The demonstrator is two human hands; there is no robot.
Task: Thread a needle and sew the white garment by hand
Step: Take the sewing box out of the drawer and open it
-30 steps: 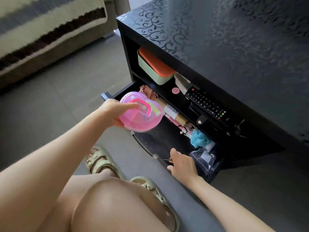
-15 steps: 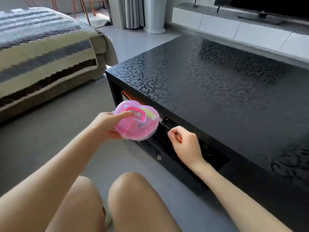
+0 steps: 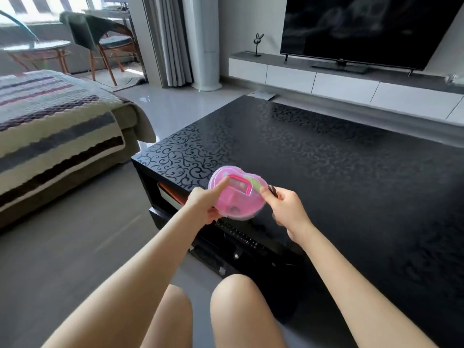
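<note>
My left hand [image 3: 203, 207] held a round pink see-through plastic box [image 3: 237, 203]. My fingers were curled under its left side, and one finger [image 3: 221, 185] lay flat across the lid, pointing at the darker pink handle [image 3: 242, 183] on top. The box was up in the air, over the near edge of the shiny black table with a swirly pattern [image 3: 326, 172], and it was tipped a little toward me. I could see small bits inside it, but they were too blurry to tell what they were.

My right hand [image 3: 288, 212] was just beside the box, on its right side. Its fingers were curled in tight around a small dark thing [image 3: 272, 194] that poked out at the top. I could not tell what that thing was. My thumb tip was touching the box's right edge, by a light green bit there.

Under the table top, on a shelf, lay a black remote control [image 3: 241, 236]. My bare knees [image 3: 236, 292] were low down, near the table. A striped blanket [image 3: 50, 126] lay on the left. Far off, a big dark TV [image 3: 364, 28] stood on a long white cabinet [image 3: 339, 84].
</note>
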